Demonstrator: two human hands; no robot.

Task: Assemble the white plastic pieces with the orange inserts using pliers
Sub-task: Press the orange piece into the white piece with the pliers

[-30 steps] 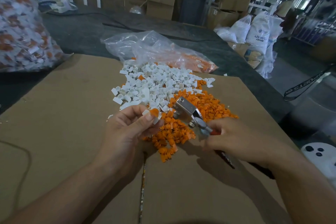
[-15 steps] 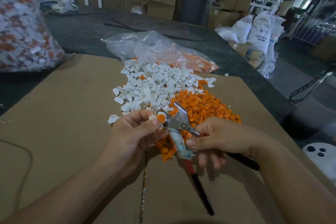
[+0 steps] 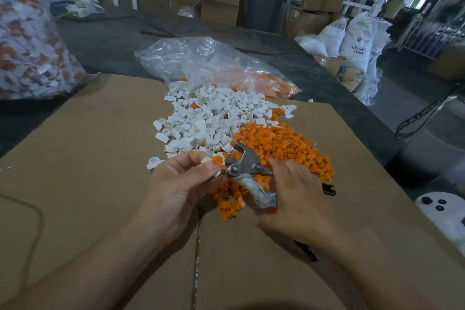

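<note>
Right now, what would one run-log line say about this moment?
left hand: pinches white piece with orange insert | right hand: holds pliers by handles | pliers head: beside insert, contact unclear

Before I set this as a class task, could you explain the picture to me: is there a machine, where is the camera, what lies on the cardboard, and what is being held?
No machine here: a person works with bare hands, and the one camera sits on their head, looking forward and down. On the cardboard lie a heap of white pieces and a heap of orange inserts, with a clear plastic bag behind. The left hand pinches a white piece with an orange insert on it. The right hand holds metal pliers, whose head is right beside that piece.
</note>
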